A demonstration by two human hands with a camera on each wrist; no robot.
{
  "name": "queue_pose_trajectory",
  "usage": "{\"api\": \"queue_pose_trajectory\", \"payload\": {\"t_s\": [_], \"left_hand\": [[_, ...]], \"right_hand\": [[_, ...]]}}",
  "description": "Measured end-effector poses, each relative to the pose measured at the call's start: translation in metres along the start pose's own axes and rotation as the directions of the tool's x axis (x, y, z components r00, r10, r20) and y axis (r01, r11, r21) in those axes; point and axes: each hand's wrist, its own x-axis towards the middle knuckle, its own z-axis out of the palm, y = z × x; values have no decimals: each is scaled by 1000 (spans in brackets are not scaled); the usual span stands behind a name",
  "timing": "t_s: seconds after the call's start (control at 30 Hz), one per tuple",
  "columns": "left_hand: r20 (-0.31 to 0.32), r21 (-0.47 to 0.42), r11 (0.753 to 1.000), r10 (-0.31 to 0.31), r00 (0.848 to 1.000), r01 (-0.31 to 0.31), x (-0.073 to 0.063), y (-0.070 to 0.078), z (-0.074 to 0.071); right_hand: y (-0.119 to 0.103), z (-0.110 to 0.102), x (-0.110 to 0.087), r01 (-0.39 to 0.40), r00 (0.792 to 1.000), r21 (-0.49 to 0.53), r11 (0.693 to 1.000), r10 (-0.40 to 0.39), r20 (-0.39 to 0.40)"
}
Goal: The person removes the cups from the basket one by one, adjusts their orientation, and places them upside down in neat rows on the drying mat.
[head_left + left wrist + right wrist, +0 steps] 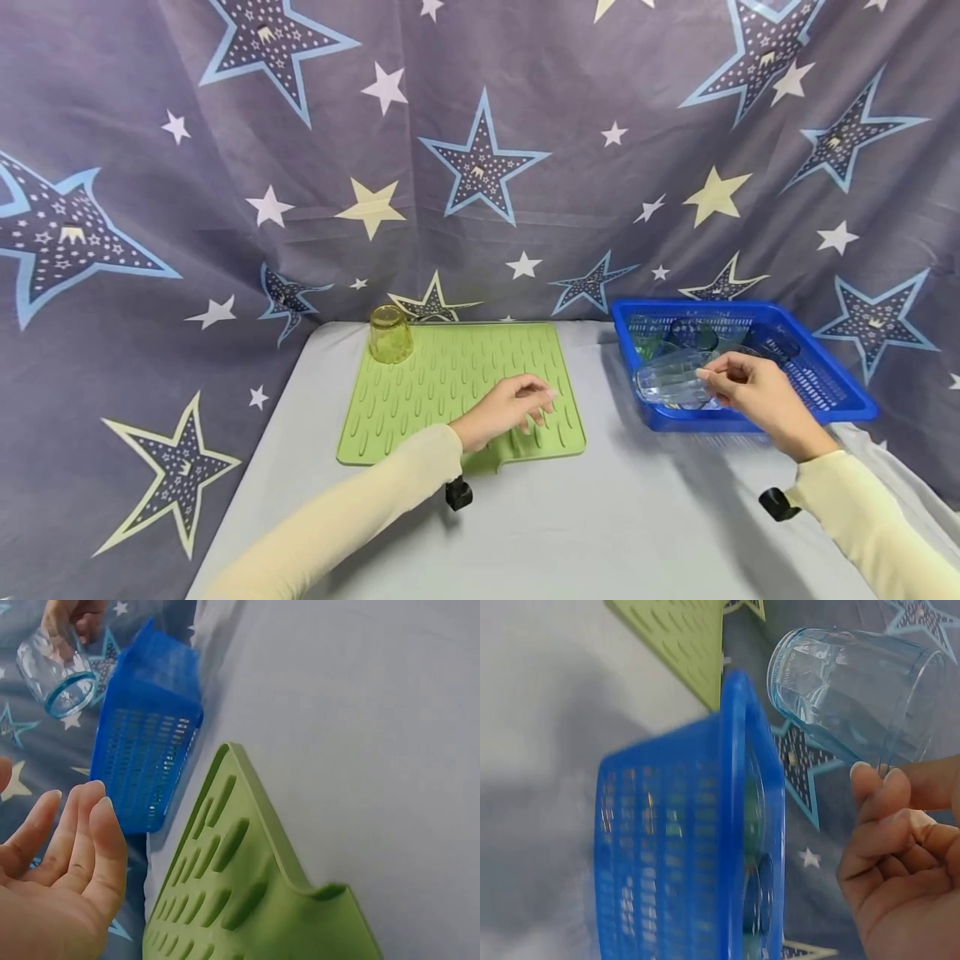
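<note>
My right hand (750,392) pinches a clear glass (671,379) by one end, between thumb and fingers. The glass lies tilted on its side in the air, over the near left part of the blue basket (847,408). In the right wrist view the glass (855,694) has a faint blue tint. My left hand (510,408) hovers over the right part of the green drying mat (450,400), fingers loosely bent and holding nothing. A yellow glass (391,335) stands on the mat's far left corner, narrower end up.
Several glasses, among them a dark blue one (772,342) and a green one (645,333), sit inside the basket. A white cloth (600,517) covers the table under mat and basket. Behind hangs a grey star-patterned curtain (585,192).
</note>
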Motion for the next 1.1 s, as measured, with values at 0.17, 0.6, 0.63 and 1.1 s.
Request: {"api": "queue_pose_trajectory", "payload": {"t_s": [0.17,0.6,0.63,1.1], "left_hand": [[10,-98,995,-33,999,34,0,2,2],[214,-304,943,-69,974,133,4,3,4],[224,-326,935,-69,972,142,4,3,4],[353,-452,878,11,935,161,1,9,13]], "right_hand": [[-12,20,-3,42,999,71,997,-43,20],[-46,70,-13,166,985,120,979,-169,19],[-47,72,-14,172,984,131,976,-177,21],[-50,96,-15,203,977,190,961,-212,25]]}}
